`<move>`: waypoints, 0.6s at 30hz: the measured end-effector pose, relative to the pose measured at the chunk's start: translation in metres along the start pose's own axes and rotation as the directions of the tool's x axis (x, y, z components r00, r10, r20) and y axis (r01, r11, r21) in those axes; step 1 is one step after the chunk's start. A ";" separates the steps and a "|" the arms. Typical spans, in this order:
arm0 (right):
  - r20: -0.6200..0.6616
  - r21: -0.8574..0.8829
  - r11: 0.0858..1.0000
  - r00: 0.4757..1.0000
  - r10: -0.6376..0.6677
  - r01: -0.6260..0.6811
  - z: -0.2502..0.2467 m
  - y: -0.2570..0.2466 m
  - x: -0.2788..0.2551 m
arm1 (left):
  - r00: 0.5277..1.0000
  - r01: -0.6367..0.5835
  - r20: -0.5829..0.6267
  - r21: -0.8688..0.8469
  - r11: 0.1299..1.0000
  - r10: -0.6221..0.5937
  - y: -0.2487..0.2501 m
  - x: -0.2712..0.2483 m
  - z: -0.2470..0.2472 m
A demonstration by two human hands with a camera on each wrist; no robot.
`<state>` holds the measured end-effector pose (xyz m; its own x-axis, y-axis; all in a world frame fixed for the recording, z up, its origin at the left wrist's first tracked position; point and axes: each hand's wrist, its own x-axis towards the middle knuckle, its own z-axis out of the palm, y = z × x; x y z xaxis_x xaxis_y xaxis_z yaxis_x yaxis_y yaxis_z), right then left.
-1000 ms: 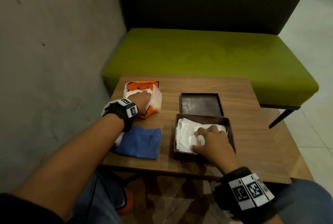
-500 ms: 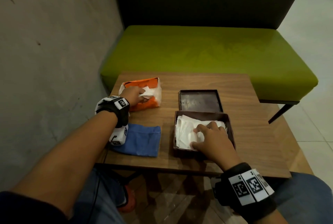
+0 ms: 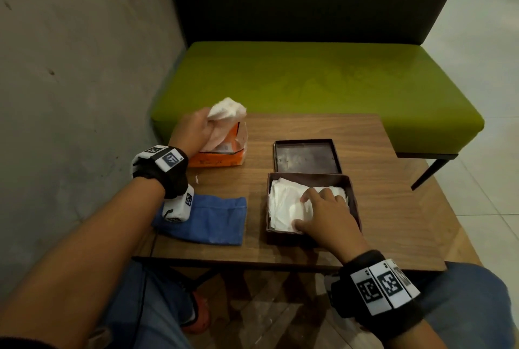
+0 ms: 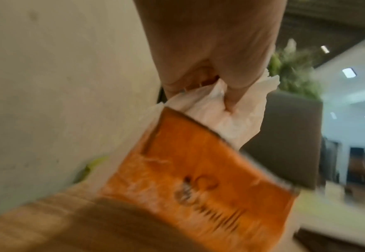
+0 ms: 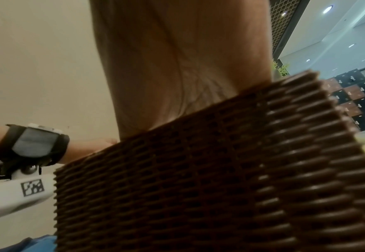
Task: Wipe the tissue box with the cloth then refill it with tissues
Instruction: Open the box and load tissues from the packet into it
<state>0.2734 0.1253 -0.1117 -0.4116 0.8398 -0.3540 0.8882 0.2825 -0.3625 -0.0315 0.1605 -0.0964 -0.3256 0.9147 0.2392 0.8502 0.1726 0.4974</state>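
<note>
Both forearms bare. Left hand (image 3: 193, 129) and right hand (image 3: 325, 219) ungloved.

Black strap on each wrist: left strap (image 3: 161, 170), right strap (image 3: 376, 292). White tiles with black square codes on top of both.

White camera block (image 3: 179, 206) with a code hangs under the left wrist; thin black cable trails from it.

Blue jeans (image 3: 148, 303).

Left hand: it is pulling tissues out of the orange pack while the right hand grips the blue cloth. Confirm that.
Not quite. The left hand does pull tissues from the orange pack, but the right hand is not on the blue cloth. It rests on the tissues in the brown box; the cloth lies untouched on the table. The head view shows this.
</note>
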 end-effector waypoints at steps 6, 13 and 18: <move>-0.060 0.054 0.999 0.998 -0.007 0.010 0.003 0.004 0.000 | 0.888 0.174 -0.124 -0.801 0.573 -0.444 0.020 -0.026 -0.028; -0.372 0.334 0.906 0.919 -0.128 0.261 -0.009 -0.009 -0.027 | 0.820 0.370 0.404 -0.915 -0.162 -0.406 0.072 -0.128 -0.003; -0.260 0.766 0.578 0.958 -0.120 0.281 -0.018 -0.023 -0.043 | 0.702 0.658 0.656 -0.747 -0.100 -0.279 0.123 -0.165 -0.005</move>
<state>0.2741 0.0913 -0.0725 -0.4480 0.8912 -0.0710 0.2410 0.0439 -0.9695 0.1246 0.0288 -0.0711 -0.1942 0.8334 -0.5174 -0.6079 0.3117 0.7302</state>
